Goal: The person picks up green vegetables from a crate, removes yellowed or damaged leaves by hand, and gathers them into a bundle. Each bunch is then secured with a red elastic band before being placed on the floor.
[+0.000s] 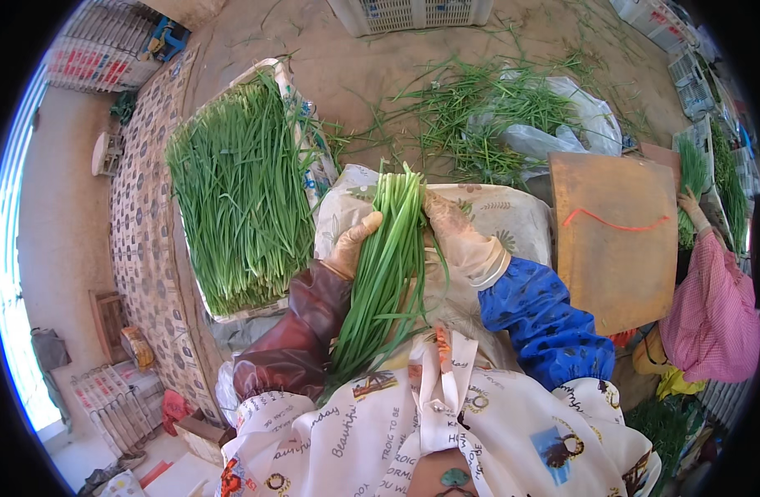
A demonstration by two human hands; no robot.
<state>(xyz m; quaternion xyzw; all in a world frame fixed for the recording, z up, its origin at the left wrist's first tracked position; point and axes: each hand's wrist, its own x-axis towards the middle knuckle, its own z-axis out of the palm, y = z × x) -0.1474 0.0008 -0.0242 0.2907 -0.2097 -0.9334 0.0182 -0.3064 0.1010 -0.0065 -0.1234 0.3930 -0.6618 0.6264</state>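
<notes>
A bundle of garlic chives lies upright between my hands, its pale cut ends up and its green leaves trailing towards my body. My left hand, in a thin pale glove, grips the bundle's left side with the thumb on top. On the opposite side my right hand, gloved too, presses against the stalks near the cut ends; its fingertips are partly hidden. Beneath them spreads a floral-patterned cloth surface. To the left, a crate is packed with green chives.
Right of the cloth stands a wooden board with a red tie on it. Loose chive trimmings and a plastic bag lie on the floor ahead. A co-worker's pink sleeve and hand reach to chives at far right.
</notes>
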